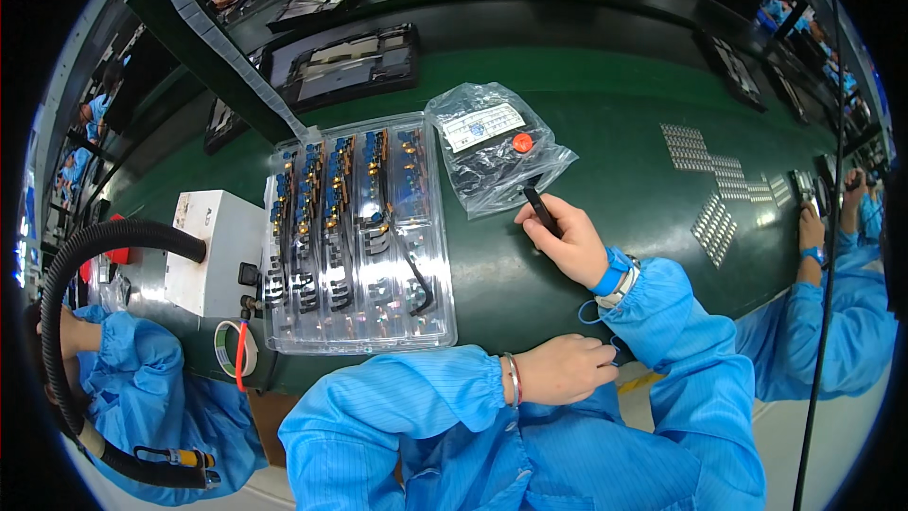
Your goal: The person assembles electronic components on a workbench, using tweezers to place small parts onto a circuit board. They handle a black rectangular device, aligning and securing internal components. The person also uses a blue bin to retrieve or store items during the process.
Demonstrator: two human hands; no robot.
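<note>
Right grip (575, 242) pinches a black bar (541, 210); left grip (565, 370) unclear. Left of both, a part-filled component tray (445, 308) suggests work remains.

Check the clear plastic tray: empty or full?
Not empty: the clear plastic tray holds columns of small blue, gold and black parts, denser on the left. Glare hides whether every slot is filled.

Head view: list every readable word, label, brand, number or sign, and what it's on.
White label on the plastic bag: printed, too small to read.
Red round mark on the same bag: nothing readable.
White box: short dark lettering on one face, not copied out here.
</note>
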